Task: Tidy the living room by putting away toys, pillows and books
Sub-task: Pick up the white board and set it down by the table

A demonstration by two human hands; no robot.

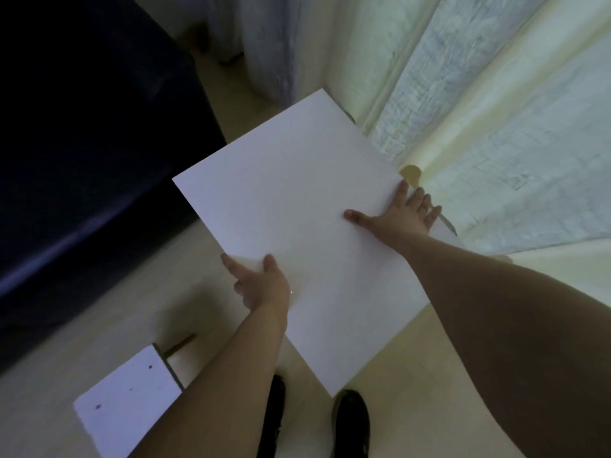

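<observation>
Domestic living room, dimly lit. Pale floor-length curtains (479,104) are hung along one side; a dark upholstered sofa (82,143) is set opposite the curtains on cream flooring (99,325).

The white board (297,226) hides the floor beneath it (and both hands' undersides); dark shoes (350,421) partly covered.

Dim room, cool cast. Daylight comes through the pale translucent pleated curtain (496,104) upper right. Large dark navy upholstered sofa (82,143) crushed nearly black. Soft overall, grainy, wide-angle bending at edges; right forearm in shadow.
</observation>
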